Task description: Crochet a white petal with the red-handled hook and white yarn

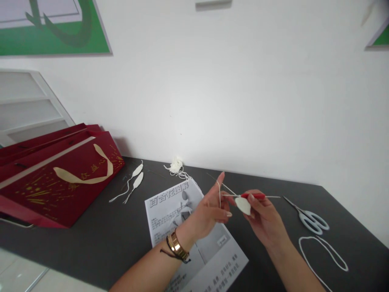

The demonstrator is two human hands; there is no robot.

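Observation:
My right hand [264, 217] grips a crochet hook [257, 196] by its red handle, the thin shaft pointing left. A small white crocheted petal [243, 206] hangs at the hook, against the fingers of this hand. Opposite it, my left hand [209, 211] has its index finger raised and the other fingers curled. White yarn [220, 194] passes round that finger, and a strand runs from the fingertip to the hook and petal. What the curled left fingers pinch is partly hidden.
A printed sheet [170, 202] lies under my left forearm. Behind it is a bundle of white yarn [176, 165]. Two finished petals [138, 180] lie further left, by red gift bags [60, 174]. Scissors [310, 219] and a yarn loop [323, 243] are on the right.

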